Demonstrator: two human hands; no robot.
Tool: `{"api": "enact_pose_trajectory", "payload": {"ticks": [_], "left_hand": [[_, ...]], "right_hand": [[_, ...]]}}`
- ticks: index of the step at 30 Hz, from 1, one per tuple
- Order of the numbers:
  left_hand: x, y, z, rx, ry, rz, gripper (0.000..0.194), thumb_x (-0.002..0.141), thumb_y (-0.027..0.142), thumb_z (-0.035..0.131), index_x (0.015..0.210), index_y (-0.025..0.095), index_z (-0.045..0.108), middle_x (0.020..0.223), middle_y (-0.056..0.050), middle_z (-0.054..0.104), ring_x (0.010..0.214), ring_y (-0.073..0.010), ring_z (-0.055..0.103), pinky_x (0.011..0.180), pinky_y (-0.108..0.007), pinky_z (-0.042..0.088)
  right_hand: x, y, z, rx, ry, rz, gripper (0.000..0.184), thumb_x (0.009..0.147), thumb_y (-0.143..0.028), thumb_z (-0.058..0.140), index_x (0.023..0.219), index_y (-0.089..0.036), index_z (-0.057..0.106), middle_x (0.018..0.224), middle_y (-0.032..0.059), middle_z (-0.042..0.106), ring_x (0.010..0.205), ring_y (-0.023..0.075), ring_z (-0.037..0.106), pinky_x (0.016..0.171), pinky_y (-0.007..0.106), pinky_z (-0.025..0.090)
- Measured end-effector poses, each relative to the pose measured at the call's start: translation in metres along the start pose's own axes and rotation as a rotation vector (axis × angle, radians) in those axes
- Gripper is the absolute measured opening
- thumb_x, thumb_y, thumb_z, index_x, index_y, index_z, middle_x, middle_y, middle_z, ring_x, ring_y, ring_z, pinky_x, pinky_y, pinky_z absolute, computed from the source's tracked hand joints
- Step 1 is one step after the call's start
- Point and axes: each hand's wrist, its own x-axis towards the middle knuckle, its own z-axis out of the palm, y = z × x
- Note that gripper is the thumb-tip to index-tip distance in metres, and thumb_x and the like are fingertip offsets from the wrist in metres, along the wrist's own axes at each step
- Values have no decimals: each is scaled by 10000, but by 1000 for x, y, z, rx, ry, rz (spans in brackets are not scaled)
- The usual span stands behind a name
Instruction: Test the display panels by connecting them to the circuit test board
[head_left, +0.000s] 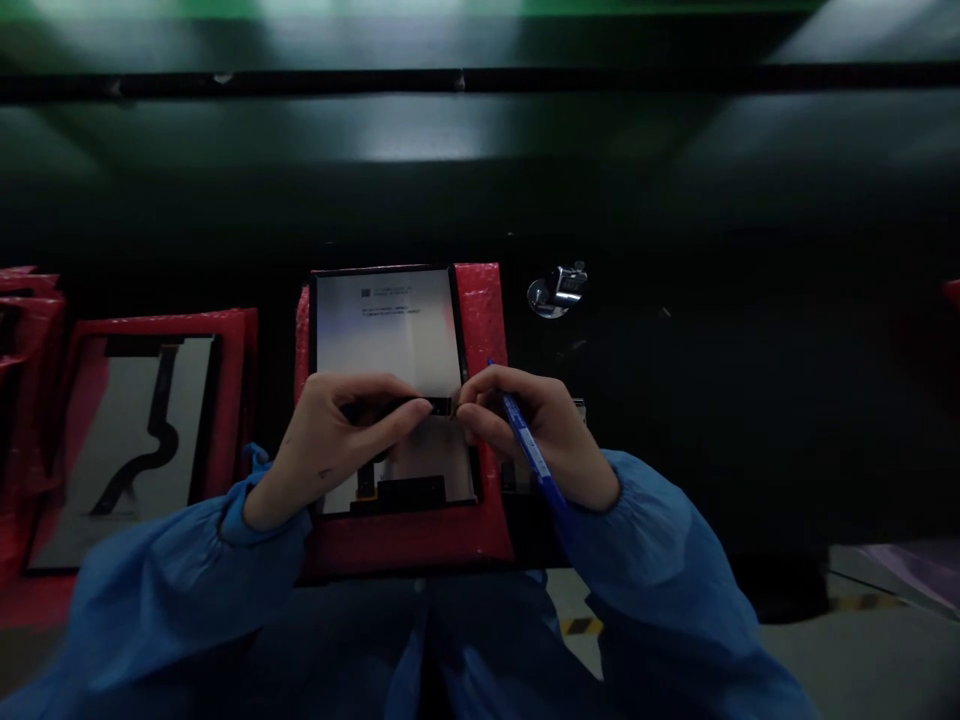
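Observation:
A flat display panel with a grey back lies on a red bubble-wrap bag in front of me. My left hand pinches a black flex strip that runs across the panel's middle. My right hand meets it from the right, fingertips pressed on the strip's end. A blue pen is tucked in my right hand and slants down toward my wrist. Blue sleeves cover both arms.
A second panel with a black curved flex cable lies on red wrap at the left, with more red bags stacked beyond it. A small metal hand counter stands on the dark table behind my right hand. Floor shows at bottom right.

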Motion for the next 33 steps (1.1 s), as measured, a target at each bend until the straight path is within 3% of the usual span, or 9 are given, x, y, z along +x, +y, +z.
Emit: {"api": "enact_pose_trajectory", "payload": {"ticks": [5,18,25,33], "left_hand": [[0,-5,-1,63,-16,34,146,835,301,710,751,190,754,527,27,646,456,-102,583,459,-201,485],[0,-5,-2,62,-160,5,138,854,283,685,778,190,753,551,27,650,460,-92,576,450,-189,461],[0,-6,-2,76,-167,8,149,869,288,670,804,193,766,563,22,647,475,-94,574,462,-190,467],[0,-11,-3,76,-234,9,181,886,323,653,845,190,768,653,0,702,522,-108,611,491,-202,482]], "right_hand": [[0,-2,-1,-60,-22,0,256,886,-411,717,866,-164,652,684,-21,618,568,87,545,533,214,436],[1,2,-1,-102,-53,-21,272,874,-429,731,860,-167,660,700,-16,616,551,81,517,512,209,436],[2,4,2,-127,-35,-37,214,879,-369,733,860,-171,653,689,-30,588,549,72,500,503,200,413],[-1,3,2,-131,-140,-58,89,922,-258,648,900,-173,642,679,-44,584,525,64,505,492,194,419]]}}
